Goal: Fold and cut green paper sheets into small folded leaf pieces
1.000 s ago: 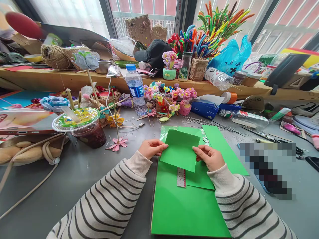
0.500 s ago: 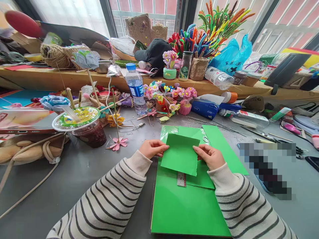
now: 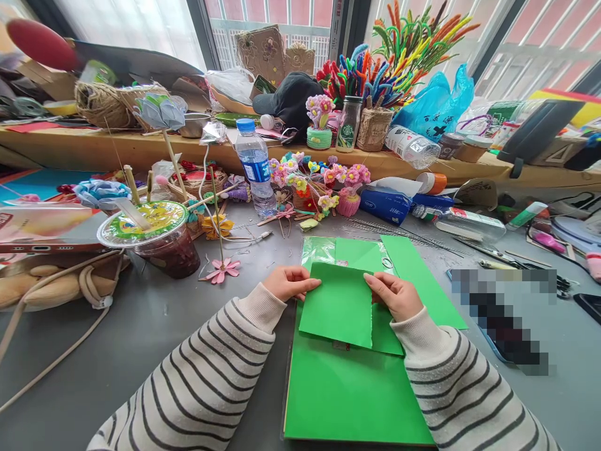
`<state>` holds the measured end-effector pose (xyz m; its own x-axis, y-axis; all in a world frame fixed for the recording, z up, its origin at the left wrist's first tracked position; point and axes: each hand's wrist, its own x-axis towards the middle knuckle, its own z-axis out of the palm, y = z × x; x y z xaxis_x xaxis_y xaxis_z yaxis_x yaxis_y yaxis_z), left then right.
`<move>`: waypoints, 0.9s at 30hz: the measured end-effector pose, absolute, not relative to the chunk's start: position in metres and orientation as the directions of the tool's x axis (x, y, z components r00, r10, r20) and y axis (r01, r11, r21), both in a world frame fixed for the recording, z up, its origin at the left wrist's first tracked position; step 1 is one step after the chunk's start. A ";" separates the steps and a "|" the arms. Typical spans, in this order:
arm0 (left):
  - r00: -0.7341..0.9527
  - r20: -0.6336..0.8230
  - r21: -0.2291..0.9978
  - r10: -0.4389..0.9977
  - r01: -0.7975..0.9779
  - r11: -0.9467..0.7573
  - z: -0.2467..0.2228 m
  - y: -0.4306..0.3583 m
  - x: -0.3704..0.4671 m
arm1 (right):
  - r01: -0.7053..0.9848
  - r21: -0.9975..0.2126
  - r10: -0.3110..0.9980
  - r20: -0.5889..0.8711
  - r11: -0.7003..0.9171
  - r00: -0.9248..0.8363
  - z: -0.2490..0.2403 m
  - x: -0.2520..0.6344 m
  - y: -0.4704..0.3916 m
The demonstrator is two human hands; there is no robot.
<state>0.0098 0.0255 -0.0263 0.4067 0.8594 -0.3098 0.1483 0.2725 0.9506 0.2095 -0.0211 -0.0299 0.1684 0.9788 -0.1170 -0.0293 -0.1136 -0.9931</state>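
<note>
A small green paper sheet [image 3: 337,307] is held up between my two hands, its right edge slightly ragged. My left hand [image 3: 292,283] pinches its upper left corner, thumb on top. At the upper right corner, my right hand [image 3: 395,294] grips it the same way. Beneath lie more green papers, including a large sheet [image 3: 352,401] in a clear sleeve and a long piece [image 3: 422,282] jutting out to the right. The ruler [image 3: 340,345] under the held sheet is mostly hidden, with only a bit of its near end showing.
A lidded drink cup [image 3: 164,244] and a pink paper flower [image 3: 221,270] are on the left. Behind stand a water bottle [image 3: 256,169] and crocheted flowers [image 3: 323,181]. Thin wires [image 3: 408,235] lie at the back right, and a phone [image 3: 498,351], partly blurred out, is at the right.
The held green paper has tilted flatter, and its near edge has come lower, covering more of the ruler. Both hands keep their pinch in nearly the same place.
</note>
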 end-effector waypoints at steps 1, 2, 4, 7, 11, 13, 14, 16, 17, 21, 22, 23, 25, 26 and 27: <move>0.420 -0.306 0.952 0.854 0.149 0.268 -0.027 0.025 0.010 | -0.029 -0.993 0.978 -0.121 -0.118 0.168 -0.030 0.211 -0.021; 0.433 -0.300 0.954 0.850 0.149 0.261 -0.027 0.025 0.010 | -0.019 -0.993 0.981 -0.116 -0.115 0.156 -0.030 0.212 -0.020; 0.458 -0.281 0.960 0.844 0.147 0.239 -0.028 0.025 0.010 | 0.021 -0.996 0.990 -0.087 -0.090 0.114 -0.032 0.214 -0.020; 0.480 -0.220 0.975 0.849 0.128 0.181 -0.028 0.026 0.011 | 0.100 -0.993 0.998 -0.064 -0.066 0.026 -0.033 0.215 -0.020; 0.549 -0.123 0.980 0.826 0.199 0.013 -0.021 0.024 0.015 | 0.196 -0.981 0.995 -0.024 -0.004 -0.101 -0.032 0.209 -0.026; 0.608 -0.084 0.955 0.790 0.276 -0.112 -0.015 0.021 0.019 | 0.241 -0.970 0.991 0.007 0.040 -0.133 -0.028 0.204 -0.031; 0.633 -0.061 0.934 0.772 0.308 -0.179 -0.011 0.019 0.021 | 0.271 -0.960 0.989 0.025 0.063 -0.143 -0.026 0.203 -0.033; 0.669 -0.024 0.885 0.743 0.360 -0.296 -0.004 0.015 0.026 | 0.338 -0.934 0.985 0.065 0.116 -0.160 -0.022 0.201 -0.037; 0.680 -0.013 0.859 0.733 0.383 -0.340 -0.001 0.013 0.028 | 0.366 -0.920 0.982 0.083 0.142 -0.171 -0.021 0.200 -0.039; 0.688 0.012 0.781 0.726 0.447 -0.436 0.004 0.009 0.034 | 0.422 -0.885 0.971 0.118 0.197 -0.206 -0.021 0.201 -0.040; 0.688 0.016 0.778 0.725 0.448 -0.442 0.004 0.009 0.035 | 0.431 -0.879 0.971 0.122 0.202 -0.206 -0.021 0.201 -0.040; 0.691 0.017 0.779 0.723 0.444 -0.442 0.003 0.009 0.035 | 0.440 -0.874 0.971 0.127 0.207 -0.204 -0.022 0.201 -0.039; 0.704 0.007 0.786 0.711 0.435 -0.439 0.002 0.010 0.034 | 0.460 -0.857 0.964 0.139 0.232 -0.226 -0.023 0.201 -0.039; 0.712 -0.003 0.787 0.702 0.435 -0.438 0.001 0.010 0.034 | 0.473 -0.843 0.956 0.146 0.255 -0.256 -0.023 0.201 -0.040; 0.722 -0.016 0.785 0.691 0.437 -0.438 0.000 0.009 0.033 | 0.488 -0.825 0.943 0.150 0.285 -0.298 -0.023 0.201 -0.040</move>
<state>0.0331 0.0094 -0.0005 0.7224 0.6913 -0.0162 0.4370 -0.4383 0.7854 0.2009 -0.0402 -0.0226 -0.2985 0.9426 0.1496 0.4879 0.2854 -0.8249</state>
